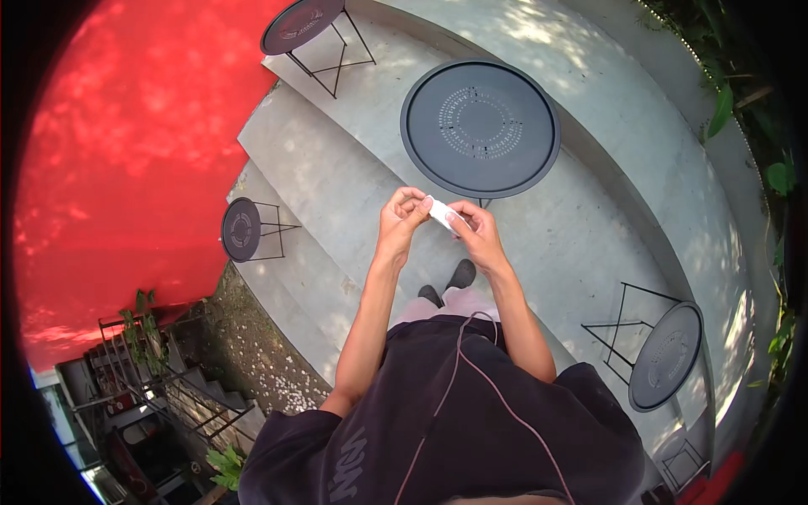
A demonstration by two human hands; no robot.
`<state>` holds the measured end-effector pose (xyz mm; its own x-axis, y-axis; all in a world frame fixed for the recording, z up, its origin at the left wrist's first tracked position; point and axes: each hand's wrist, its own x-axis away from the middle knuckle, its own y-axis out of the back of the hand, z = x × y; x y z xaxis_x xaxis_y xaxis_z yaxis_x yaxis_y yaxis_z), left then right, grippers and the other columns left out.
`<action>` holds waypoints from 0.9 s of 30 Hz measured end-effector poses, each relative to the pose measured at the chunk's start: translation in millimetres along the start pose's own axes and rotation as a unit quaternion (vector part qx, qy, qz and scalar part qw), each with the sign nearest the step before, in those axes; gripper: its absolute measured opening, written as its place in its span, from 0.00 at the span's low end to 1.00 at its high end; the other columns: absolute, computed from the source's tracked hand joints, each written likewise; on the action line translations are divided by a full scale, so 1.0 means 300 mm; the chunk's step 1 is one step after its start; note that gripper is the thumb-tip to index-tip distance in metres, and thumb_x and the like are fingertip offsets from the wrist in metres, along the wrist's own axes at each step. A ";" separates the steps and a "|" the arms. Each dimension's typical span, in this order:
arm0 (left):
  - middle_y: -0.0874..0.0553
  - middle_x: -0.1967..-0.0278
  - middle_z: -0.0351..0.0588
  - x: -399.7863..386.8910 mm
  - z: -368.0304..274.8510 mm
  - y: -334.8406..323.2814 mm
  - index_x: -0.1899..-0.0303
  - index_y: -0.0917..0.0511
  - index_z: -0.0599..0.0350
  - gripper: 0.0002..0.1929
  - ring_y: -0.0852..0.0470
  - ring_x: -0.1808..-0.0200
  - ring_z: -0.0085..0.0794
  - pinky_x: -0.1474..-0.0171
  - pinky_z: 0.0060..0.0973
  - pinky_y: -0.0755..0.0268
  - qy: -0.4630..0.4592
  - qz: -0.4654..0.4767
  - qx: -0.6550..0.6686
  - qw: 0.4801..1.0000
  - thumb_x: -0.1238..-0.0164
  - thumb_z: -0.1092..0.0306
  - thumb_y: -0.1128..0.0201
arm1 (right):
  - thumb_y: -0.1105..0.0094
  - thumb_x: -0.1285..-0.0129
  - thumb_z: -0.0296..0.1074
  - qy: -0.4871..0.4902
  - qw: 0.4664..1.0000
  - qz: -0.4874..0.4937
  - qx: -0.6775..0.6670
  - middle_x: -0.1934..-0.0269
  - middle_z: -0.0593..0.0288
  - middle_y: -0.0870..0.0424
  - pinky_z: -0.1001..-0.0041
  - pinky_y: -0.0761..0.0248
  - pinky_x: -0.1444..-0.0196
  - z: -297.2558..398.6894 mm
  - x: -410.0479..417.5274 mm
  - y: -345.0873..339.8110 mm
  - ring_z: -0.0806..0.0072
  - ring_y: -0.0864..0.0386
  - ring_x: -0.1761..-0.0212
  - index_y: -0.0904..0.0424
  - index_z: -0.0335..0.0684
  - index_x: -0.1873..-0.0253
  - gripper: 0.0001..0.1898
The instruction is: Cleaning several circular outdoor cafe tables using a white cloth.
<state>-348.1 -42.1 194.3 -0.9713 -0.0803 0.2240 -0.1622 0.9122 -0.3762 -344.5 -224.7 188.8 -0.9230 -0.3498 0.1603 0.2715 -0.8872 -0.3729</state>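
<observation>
Both hands meet in front of my body around a small white object (pixel 444 213), whose exact kind I cannot tell. My left hand (pixel 406 218) pinches its upper left end between thumb and fingers. At its lower right end, my right hand (pixel 473 228) grips it with the thumb laid on top. Part of the object is hidden under the right fingers. Just beyond the hands stands a round dark metal table (pixel 480 173) with a pattern of small perforations.
Smaller round folding tables stand at the upper left (pixel 303 28), left (pixel 241 230) and lower right (pixel 668 356). Concrete steps (pixel 322 170) descend leftward beside a red surface (pixel 139 158). A cable (pixel 505 407) hangs over my dark shirt. Plants line the right edge.
</observation>
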 end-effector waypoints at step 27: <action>0.06 0.55 0.45 -0.495 0.009 -0.093 0.50 0.10 0.66 0.12 0.10 0.55 0.26 0.47 0.25 0.19 0.129 0.138 -0.152 0.970 0.25 0.66 0.26 | 0.32 0.23 0.36 0.012 0.961 -0.275 -0.010 0.57 0.72 0.12 0.83 0.35 0.66 -0.002 -0.325 0.037 0.90 0.24 0.62 0.13 0.40 0.36 0.16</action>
<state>-199.8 -56.5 169.2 -0.8887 0.2503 0.3842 0.1936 0.9643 -0.1805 -251.5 -200.3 168.3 -0.9314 0.1776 0.3178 -0.2643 -0.9302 -0.2548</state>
